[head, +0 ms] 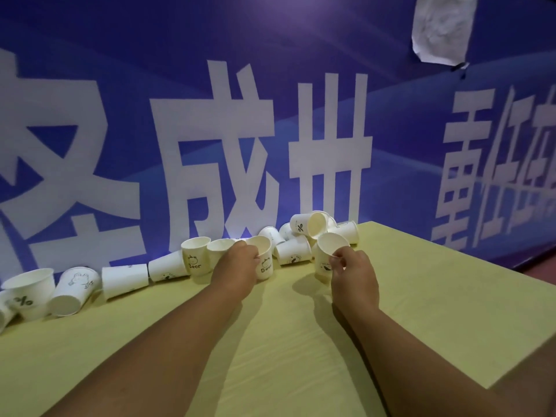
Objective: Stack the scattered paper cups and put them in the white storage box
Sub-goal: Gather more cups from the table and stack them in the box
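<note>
The left hand point(237, 260) grips one Bear cup point(264, 266); the right hand point(353, 272) pinches a second cup point(326, 254) by its rim. About twelve loose cups point(125, 279) litter the counter point(421, 296).

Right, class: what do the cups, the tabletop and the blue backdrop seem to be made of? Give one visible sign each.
Cups: thin paper, matte white; rolled rims and printed drawings.
Tabletop: pale yellow, matte, probably a cloth or sheet cover; faint creases.
Backdrop: likely printed vinyl or fabric banner; big white characters, slight sheen.
</note>
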`<state>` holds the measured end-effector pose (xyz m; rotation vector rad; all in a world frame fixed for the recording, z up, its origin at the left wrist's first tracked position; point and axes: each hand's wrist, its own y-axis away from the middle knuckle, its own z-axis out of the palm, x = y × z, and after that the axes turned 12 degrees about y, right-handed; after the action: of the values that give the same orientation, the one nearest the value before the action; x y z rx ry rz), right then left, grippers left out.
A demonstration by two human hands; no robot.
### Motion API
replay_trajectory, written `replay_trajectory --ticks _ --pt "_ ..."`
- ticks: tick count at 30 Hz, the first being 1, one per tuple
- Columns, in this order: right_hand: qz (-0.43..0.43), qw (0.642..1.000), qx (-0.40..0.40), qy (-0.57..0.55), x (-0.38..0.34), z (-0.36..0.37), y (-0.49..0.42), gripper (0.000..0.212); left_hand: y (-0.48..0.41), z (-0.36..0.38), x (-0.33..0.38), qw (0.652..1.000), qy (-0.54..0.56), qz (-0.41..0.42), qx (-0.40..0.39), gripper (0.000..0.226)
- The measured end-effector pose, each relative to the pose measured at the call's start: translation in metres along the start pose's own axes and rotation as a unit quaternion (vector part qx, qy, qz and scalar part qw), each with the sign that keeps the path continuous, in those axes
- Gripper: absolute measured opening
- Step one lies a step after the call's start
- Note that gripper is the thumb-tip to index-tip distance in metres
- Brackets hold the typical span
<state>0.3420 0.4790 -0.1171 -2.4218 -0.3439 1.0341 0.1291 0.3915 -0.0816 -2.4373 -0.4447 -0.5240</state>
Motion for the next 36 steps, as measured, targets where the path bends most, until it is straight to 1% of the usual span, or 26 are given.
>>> replay_trajectory --ticks 2,4,7,9,12,16,22,26,31,36 --pt "-0.015 1.000 -0.009 -0.018 -0.007 -0.002 0.005 0.010 0.009 -0.011 0.003 1.000 0.015 0.015 0.008 0.019" --pt "-0.035 0.999 -0.019 -0.037 -0.019 -0.005 0.010 0.010 0.021 -0.027 0.002 0.999 0.021 0.026 0.012 0.013" --pt "-0.068 0.995 -0.021 -0.065 -0.044 -0.010 0.020 0.008 0.042 -0.053 -0.007 0.997 -0.009 0.074 0.037 0.018" --pt "-0.087 0.992 -0.024 -0.093 -0.066 -0.011 0.030 0.006 0.056 -0.072 -0.014 0.995 0.028 0.058 0.080 0.015" --pt "-0.115 0.984 -0.040 -0.129 -0.103 -0.010 0.051 0.004 0.076 -0.105 -0.029 0.988 0.062 0.020 0.139 0.021" --pt "-0.148 0.972 -0.079 -0.166 -0.155 -0.001 0.084 0.009 0.109 -0.161 -0.059 0.982 0.069 0.028 0.174 0.023" --pt "-0.176 0.945 -0.145 -0.234 -0.239 0.021 0.138 0.004 0.159 -0.240 -0.113 0.969 0.060 0.000 0.240 0.018" --pt "-0.194 0.931 -0.163 -0.264 -0.294 0.038 0.167 0.005 0.185 -0.287 -0.148 0.956 0.058 -0.033 0.286 0.019" --pt "-0.200 0.908 -0.190 -0.316 -0.353 0.057 0.196 0.013 0.207 -0.337 -0.183 0.936 0.042 -0.022 0.349 0.022" --pt "-0.197 0.893 -0.200 -0.352 -0.406 0.075 0.218 0.015 0.212 -0.374 -0.218 0.917 0.047 -0.053 0.394 0.025"
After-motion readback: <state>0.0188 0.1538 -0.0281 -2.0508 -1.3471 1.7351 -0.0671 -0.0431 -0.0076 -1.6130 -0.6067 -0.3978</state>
